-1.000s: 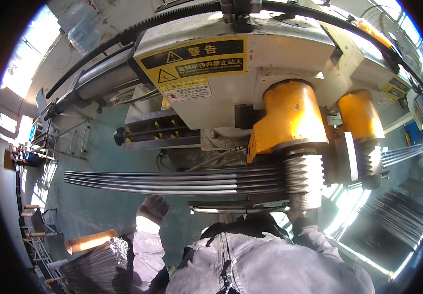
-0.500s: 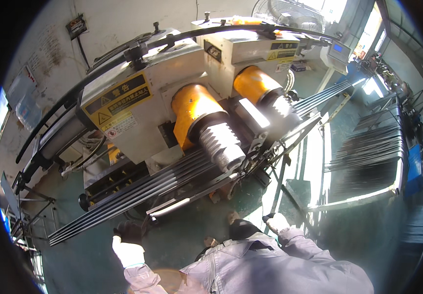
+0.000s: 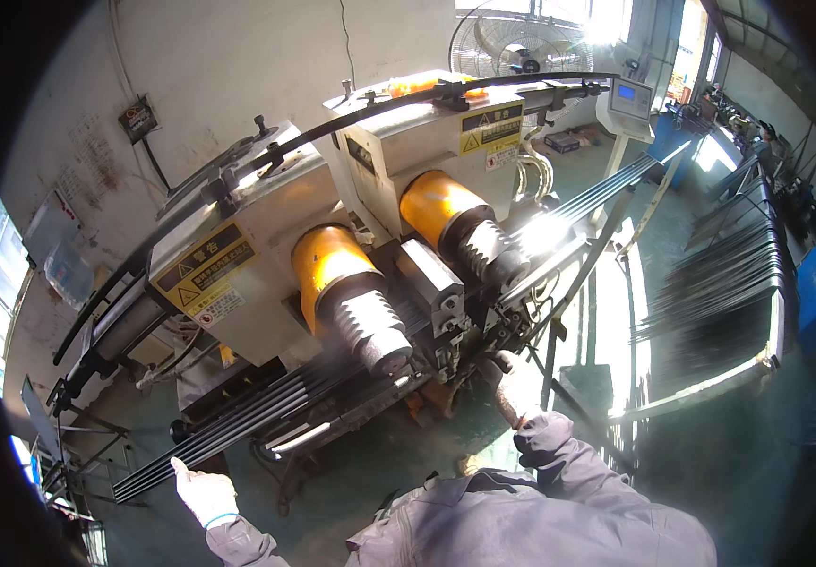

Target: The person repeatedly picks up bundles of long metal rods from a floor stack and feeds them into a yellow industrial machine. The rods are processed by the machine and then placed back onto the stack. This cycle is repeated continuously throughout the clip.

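Now my left hand (image 3: 206,495) has risen beside the grey rods (image 3: 238,423), and my right hand (image 3: 514,389) has moved up to the machine's (image 3: 257,321) front; both, I judge, are within reach of the work. Whether either grip is closed, I cannot tell. The rods slant leftward from behind the ribbed roller (image 3: 362,326).

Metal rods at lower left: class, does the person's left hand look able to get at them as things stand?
Probably yes: the left hand is close beside the metal rods, near their left ends, with nothing visible in the way. Whether it touches them is unclear.
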### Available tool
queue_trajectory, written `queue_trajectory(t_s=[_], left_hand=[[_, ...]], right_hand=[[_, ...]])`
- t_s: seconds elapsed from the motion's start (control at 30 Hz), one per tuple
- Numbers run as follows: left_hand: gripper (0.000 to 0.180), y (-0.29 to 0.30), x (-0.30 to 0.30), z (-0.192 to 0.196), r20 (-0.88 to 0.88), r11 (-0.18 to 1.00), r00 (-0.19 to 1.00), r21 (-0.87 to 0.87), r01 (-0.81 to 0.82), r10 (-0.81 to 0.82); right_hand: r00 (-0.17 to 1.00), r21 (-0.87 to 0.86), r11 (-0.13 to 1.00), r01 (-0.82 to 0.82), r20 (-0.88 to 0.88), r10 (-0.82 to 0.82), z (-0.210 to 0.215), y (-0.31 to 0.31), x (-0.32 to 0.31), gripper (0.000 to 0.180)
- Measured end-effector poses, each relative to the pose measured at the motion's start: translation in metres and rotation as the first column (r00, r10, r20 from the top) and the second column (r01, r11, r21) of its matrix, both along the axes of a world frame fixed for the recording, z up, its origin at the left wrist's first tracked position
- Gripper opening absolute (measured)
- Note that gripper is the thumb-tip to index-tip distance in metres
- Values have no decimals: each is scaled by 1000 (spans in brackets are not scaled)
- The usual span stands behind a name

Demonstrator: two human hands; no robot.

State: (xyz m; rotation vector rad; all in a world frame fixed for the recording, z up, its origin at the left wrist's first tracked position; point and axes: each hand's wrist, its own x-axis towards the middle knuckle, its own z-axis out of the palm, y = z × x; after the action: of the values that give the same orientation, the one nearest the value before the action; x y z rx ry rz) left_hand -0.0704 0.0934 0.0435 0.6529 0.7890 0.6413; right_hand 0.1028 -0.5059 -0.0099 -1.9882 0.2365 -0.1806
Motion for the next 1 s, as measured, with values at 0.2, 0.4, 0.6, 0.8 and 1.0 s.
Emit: queue_trajectory(t_s=[0.2, 0.4, 0.6, 0.8, 1.0], left_hand=[[49, -16, 17, 36, -197, 958, 956, 230, -171, 217], [47, -7, 37, 150, 153, 760, 975, 612, -222, 161], [36, -54, 103, 259, 178, 660, 967, 707, -255, 183], [45, -109, 145, 323, 258, 544, 966, 811, -217, 1], [36, -154, 196, 364, 240, 441, 932, 892, -101, -271]], right_hand=[[887, 386, 908, 164, 345, -306, 69, -59, 63, 16], [754, 5, 948, 317, 606, -256, 148, -138, 153, 28], [577, -220, 666, 713, 723, -380, 220, -186, 253, 82], [792, 7, 825, 565, 276, -544, 306, -196, 309, 79], [904, 517, 854, -49, 387, -182, 342, -159, 296, 20]])
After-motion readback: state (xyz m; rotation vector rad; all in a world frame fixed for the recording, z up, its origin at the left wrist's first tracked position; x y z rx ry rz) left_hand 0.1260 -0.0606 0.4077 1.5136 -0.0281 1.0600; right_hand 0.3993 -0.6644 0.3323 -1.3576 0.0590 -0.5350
